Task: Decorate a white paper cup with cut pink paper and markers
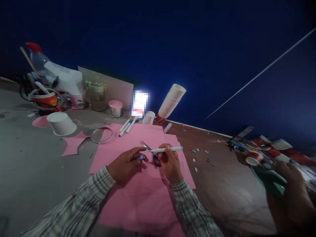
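Note:
My right hand (170, 164) grips a white marker (175, 149) between thumb and fingers, its uncapped tip pointing left. Between the fingers of my left hand (127, 164) is a small blue marker cap (141, 157). Scissors with dark handles (156, 160) are beside my right hand, blades towards the upper left; whether that hand touches them I cannot tell. Beneath both hands lie overlapping pink paper sheets (118, 194). Several more markers (126, 127) rest at the far edge of the paper.
A tall stack of paper cups (172, 102) leans near the blue wall. At left are an upturned white tub (61, 123), a tape ring (101, 135), a pink cutout (75, 142) and a glass jar (97, 97). Paper scraps (196, 170) dot the brown surface; another person's hand (287, 171) is at right.

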`<state>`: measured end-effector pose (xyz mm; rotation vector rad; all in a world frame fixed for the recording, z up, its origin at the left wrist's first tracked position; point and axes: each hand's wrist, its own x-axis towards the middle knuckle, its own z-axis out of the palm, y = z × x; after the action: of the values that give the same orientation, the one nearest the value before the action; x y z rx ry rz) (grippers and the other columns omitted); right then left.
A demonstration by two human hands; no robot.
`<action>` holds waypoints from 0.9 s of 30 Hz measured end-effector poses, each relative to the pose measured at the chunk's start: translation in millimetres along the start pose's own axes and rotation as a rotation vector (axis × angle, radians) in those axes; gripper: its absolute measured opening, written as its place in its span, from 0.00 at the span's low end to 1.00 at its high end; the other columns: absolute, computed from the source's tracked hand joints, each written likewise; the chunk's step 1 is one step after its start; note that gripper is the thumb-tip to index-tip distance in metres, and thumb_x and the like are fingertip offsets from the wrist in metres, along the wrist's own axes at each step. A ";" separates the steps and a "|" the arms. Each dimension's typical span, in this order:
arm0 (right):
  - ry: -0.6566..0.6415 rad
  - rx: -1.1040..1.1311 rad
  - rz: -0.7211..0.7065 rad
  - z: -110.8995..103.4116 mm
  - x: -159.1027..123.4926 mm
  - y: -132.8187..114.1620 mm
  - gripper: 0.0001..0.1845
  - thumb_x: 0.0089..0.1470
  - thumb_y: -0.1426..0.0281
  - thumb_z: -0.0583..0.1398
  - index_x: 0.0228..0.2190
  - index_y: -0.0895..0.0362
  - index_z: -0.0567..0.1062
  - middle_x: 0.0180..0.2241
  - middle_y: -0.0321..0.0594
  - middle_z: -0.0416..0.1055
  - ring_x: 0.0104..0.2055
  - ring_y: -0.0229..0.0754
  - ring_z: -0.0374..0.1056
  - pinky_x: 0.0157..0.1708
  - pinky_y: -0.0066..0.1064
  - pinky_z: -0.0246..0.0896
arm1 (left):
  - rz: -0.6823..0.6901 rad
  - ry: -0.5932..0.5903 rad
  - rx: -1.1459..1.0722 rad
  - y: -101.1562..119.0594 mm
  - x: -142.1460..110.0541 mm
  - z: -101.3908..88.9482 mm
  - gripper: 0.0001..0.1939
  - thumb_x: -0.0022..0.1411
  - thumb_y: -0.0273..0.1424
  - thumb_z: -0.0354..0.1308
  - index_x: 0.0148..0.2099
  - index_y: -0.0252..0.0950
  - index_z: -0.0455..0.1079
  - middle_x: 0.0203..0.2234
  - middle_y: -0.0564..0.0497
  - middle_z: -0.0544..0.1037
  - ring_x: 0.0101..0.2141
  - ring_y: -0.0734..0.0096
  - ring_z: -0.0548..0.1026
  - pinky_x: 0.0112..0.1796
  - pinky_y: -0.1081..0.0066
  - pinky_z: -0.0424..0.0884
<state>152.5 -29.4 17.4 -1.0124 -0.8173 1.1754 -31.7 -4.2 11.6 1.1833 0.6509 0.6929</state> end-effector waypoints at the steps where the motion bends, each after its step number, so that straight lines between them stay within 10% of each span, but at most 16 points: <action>1: -0.017 -0.017 0.000 0.7 -1.1 -0.8 0.18 0.51 0.52 0.61 0.29 0.55 0.74 0.17 0.31 0.64 0.20 0.33 0.59 0.20 0.24 0.54 | -0.012 -0.001 -0.006 -0.1 -0.4 0.7 0.26 0.55 0.33 0.61 0.55 0.35 0.60 0.37 0.47 0.75 0.30 0.72 0.74 0.33 0.67 0.71; 27: -0.232 -0.255 -0.002 -0.3 -5.2 3.9 0.17 0.55 0.56 0.59 0.28 0.58 0.74 0.16 0.30 0.61 0.19 0.32 0.54 0.21 0.25 0.48 | -0.028 -0.037 0.273 -2.3 -2.3 1.3 0.26 0.58 0.31 0.53 0.59 0.32 0.59 0.37 0.46 0.78 0.26 0.74 0.72 0.31 0.68 0.72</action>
<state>150.3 -34.2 13.6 -1.0930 -1.1746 1.2225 -31.8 -7.2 10.0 1.4322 0.7463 0.5689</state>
